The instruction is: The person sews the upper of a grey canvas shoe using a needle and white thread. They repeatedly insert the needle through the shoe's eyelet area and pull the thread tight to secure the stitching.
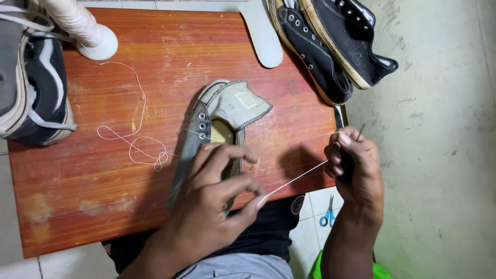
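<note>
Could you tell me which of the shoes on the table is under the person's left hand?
The grey shoe at the table's centre, tongue folded back, lies under the left hand; the black shoes sit at the far corners.

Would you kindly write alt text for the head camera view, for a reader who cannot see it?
Seen from above, a left hand pins a grey sneaker to a red wooden table and pinches a taut white thread running to the right hand, fisted around a dark tool. Black sneakers lie at the table's far corner.

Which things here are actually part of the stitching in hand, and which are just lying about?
In use:
- grey canvas shoe under left hand
- white thread pinched by that hand
- dark-handled tool in right hand
- thread spool

Lying about:
- black shoes
- sneaker
- insole
- blue scissors
</note>
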